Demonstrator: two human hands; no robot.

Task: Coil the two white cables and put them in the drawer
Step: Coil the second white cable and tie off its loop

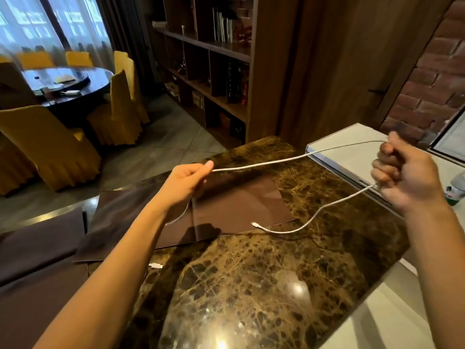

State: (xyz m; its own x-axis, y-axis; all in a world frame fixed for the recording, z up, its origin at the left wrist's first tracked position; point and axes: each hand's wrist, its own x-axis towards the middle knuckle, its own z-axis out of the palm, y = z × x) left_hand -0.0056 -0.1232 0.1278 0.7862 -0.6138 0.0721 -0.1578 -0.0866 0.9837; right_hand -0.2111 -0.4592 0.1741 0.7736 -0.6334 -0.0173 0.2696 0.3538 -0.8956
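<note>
left hand [189, 179] pinches the white cable [264, 162], right hand [402, 177] at 3 o'clock is clenched on it, first loop forming; its plug [254, 224] trails on the marble worktop [251, 285]. keep loops even and the slack untwisted. a second plug [155, 266] lies at 8 o'clock.

Dark bookshelf [214, 71] ahead, brick wall [432, 79] right, round table [75, 84] with yellow chairs [50, 147] by curtained window [50, 21].

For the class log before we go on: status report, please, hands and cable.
Left hand pinching white cable; right hand fisted on it. Cable stretched between, uncoiled; plug end on brown mat. Drawer not in view.
</note>
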